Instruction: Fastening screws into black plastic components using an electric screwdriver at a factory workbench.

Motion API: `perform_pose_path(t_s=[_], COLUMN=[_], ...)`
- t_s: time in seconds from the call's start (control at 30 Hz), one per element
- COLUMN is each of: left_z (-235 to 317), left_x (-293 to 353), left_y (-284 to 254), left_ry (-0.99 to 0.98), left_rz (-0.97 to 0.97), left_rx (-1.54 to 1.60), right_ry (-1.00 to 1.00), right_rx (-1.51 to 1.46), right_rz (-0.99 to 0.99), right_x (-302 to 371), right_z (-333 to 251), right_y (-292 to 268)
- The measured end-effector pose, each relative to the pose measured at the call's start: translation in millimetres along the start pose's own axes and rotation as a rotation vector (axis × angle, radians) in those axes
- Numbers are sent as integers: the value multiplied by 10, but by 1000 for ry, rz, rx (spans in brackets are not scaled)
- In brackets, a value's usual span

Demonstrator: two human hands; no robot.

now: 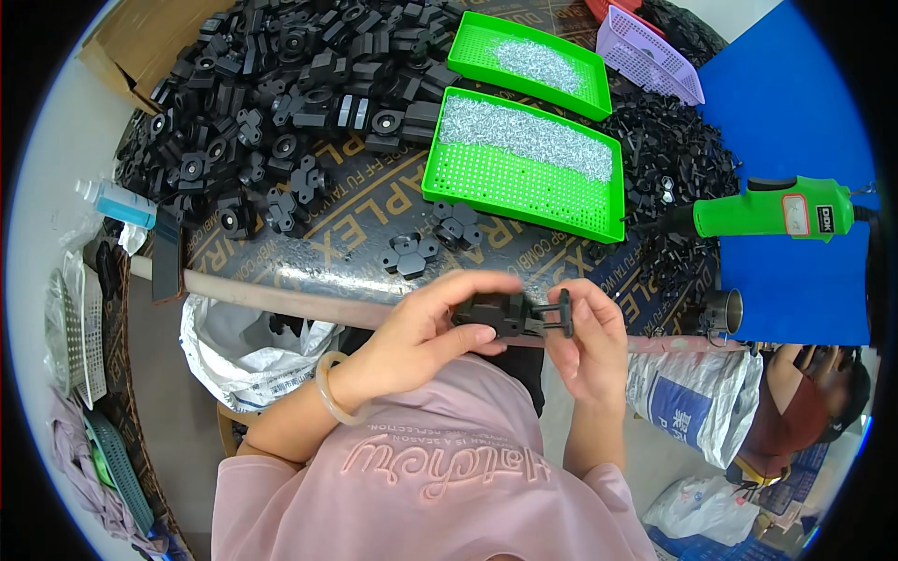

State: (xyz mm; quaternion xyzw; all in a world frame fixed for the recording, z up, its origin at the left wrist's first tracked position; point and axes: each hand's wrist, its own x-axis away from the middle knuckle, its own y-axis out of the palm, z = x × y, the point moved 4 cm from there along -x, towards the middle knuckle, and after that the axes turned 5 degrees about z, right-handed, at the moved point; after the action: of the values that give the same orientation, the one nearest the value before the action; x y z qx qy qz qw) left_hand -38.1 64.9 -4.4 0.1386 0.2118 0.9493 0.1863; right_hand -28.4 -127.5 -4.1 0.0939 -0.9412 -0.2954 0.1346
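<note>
In front of my chest, my left hand [435, 327] is wrapped round a blocky black plastic housing [498, 315]. My right hand [591, 338] pinches a small black pronged piece [565, 313], a flat bar with two thin legs. Its legs point left at the housing's right side; whether their tips are inside it I cannot make out. Just beyond my hands, two black lobed plastic parts lie on the table, one [409, 254] nearer and one [456, 225] a little farther. Part of the housing is hidden behind my left fingers.
A large heap of black parts [309, 65] covers the far left. Two green trays [524, 201] hold silvery screws. Small black pieces [678, 150] pile up at right, under a green electric screwdriver [772, 211]. A metal cup [723, 311] and white sacks [253, 351] flank the table edge; another person [804, 402] sits right.
</note>
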Motion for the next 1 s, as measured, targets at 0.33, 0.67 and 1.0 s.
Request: perform_pose_path(t_s=[0.33, 0.67, 1.0], left_z=[143, -21, -27], left_x=[45, 36, -12], left_y=[29, -42, -30], left_ry=[459, 378, 646], left_rz=[72, 73, 293], left_rx=[-730, -181, -631], right_ry=[37, -44, -38], right_rx=[-94, -19, -86], right_rz=[4, 90, 12], right_x=[53, 92, 149], right_z=[169, 105, 219], right_y=[81, 74, 83])
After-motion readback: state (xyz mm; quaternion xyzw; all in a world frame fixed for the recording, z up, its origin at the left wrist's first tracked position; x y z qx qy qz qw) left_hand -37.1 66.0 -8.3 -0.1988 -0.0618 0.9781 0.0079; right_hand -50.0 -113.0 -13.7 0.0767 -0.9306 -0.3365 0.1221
